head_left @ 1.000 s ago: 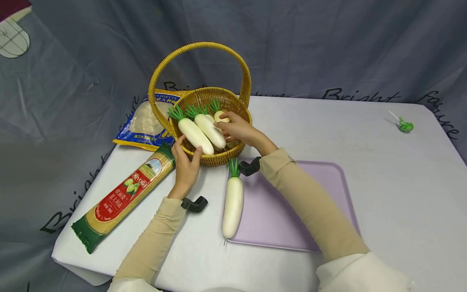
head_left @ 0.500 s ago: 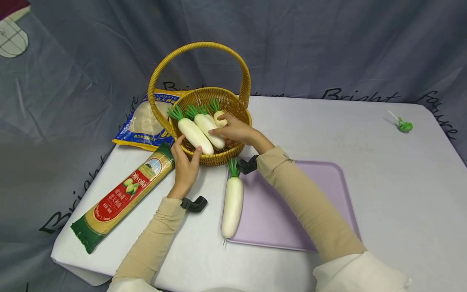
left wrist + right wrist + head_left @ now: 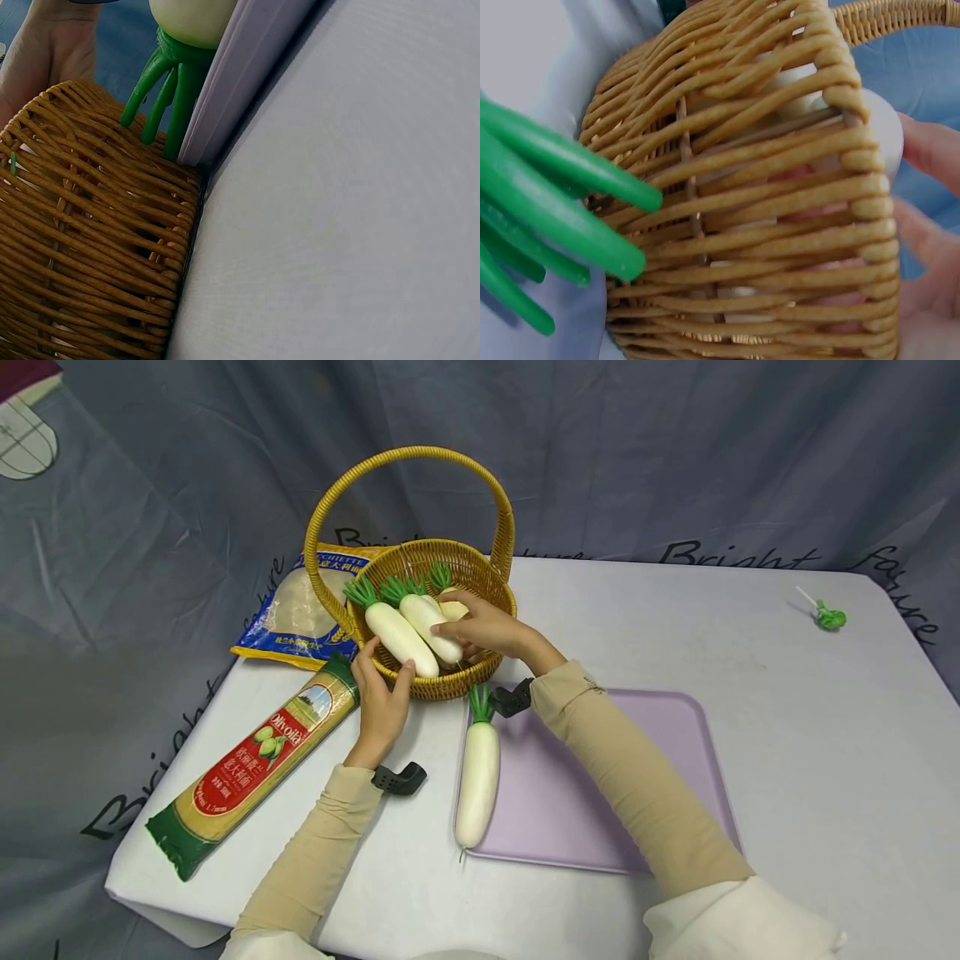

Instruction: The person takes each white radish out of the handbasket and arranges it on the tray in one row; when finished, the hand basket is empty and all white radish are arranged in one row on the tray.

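A golden wicker basket (image 3: 442,689) with a tall hoop handle holds several white radishes with green tops. My left hand (image 3: 382,706) holds the basket's near-left rim, its thumb beside the leftmost radish (image 3: 402,639). Inside the basket, my right hand (image 3: 483,625) grips the radish at the right (image 3: 452,608), most of which the hand covers. Its thumb overlaps the middle radish (image 3: 431,627). Through the weave in the right wrist view, parts of my right hand (image 3: 930,247) show behind the basket wall (image 3: 780,217). Another white radish (image 3: 477,785) lies along the left edge of a purple tray (image 3: 600,777).
A green-ended spaghetti pack (image 3: 255,768) lies left of the basket. Behind it, a blue and yellow pasta bag (image 3: 300,610) touches the basket's side. A green-wrapped lollipop (image 3: 830,617) lies at the far right of the white table (image 3: 750,652). Grey cloth hangs behind.
My right hand has shifted slightly left, and its fingers now reach further over the right radish. The left hand, basket and tray radish stay put.
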A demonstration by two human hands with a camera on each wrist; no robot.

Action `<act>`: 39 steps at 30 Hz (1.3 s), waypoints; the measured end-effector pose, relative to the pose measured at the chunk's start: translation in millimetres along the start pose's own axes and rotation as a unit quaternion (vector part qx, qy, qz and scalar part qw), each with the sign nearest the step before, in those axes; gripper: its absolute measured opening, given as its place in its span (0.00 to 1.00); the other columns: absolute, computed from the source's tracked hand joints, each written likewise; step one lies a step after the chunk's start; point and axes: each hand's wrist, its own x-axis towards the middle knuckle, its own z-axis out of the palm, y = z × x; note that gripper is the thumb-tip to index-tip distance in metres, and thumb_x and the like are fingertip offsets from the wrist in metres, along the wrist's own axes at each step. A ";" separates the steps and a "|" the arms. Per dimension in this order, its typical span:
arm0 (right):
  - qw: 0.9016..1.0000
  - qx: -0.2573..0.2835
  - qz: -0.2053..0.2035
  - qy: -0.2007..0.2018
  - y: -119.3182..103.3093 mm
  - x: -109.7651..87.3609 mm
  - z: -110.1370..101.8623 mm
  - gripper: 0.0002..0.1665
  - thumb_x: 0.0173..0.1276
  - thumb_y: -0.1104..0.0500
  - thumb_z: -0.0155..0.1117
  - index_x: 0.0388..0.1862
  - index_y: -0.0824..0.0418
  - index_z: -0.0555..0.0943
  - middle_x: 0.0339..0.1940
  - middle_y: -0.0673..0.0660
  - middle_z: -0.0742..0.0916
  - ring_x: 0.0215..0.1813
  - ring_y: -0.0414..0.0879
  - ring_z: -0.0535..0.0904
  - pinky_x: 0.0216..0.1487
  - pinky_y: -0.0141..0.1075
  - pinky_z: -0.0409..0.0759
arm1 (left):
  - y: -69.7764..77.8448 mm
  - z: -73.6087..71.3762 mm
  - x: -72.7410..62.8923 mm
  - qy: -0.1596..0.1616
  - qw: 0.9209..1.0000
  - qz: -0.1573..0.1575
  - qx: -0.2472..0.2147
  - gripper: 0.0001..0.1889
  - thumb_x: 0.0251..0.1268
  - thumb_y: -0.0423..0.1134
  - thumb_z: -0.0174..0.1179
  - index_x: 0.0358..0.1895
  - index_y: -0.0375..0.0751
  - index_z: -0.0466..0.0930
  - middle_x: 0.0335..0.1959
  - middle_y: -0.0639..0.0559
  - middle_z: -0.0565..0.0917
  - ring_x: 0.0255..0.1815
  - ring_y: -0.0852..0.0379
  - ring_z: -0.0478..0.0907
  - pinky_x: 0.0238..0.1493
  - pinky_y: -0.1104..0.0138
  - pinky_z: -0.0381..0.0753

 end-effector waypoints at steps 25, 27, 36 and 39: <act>0.997 0.030 -0.053 -0.056 5.7 -2.7 -6.2 0.24 0.70 0.52 0.46 0.65 0.46 0.65 0.62 0.52 0.67 0.33 0.45 0.75 0.37 0.42 0.75 | -1.5 1.4 0.4 0.007 1.000 0.003 -0.002 0.31 0.62 0.48 0.50 0.66 0.47 0.50 0.64 0.40 0.51 0.68 0.48 0.51 0.67 0.52 0.52; 0.996 0.034 -0.052 -0.058 6.0 -2.8 -7.1 0.24 0.71 0.52 0.46 0.65 0.46 0.65 0.63 0.50 0.67 0.34 0.46 0.76 0.37 0.42 0.75 | -1.7 1.2 0.4 0.007 1.000 0.003 -0.003 0.31 0.62 0.48 0.50 0.66 0.47 0.50 0.64 0.40 0.51 0.68 0.47 0.51 0.67 0.52 0.52; 0.994 0.064 -0.071 -0.057 8.3 -2.3 -12.7 0.24 0.71 0.53 0.44 0.66 0.50 0.64 0.69 0.46 0.61 0.53 0.53 0.75 0.47 0.46 0.74 | -0.7 0.8 1.1 0.002 1.000 0.005 -0.006 0.31 0.63 0.48 0.49 0.66 0.47 0.49 0.65 0.40 0.51 0.68 0.46 0.50 0.67 0.52 0.51; 0.993 0.081 -0.070 -0.052 9.5 -1.9 -11.9 0.24 0.71 0.53 0.45 0.65 0.50 0.65 0.69 0.48 0.63 0.56 0.54 0.73 0.52 0.48 0.73 | -1.6 0.4 -0.1 0.006 1.000 0.006 -0.005 0.31 0.62 0.48 0.50 0.66 0.46 0.50 0.64 0.40 0.52 0.68 0.47 0.51 0.67 0.53 0.52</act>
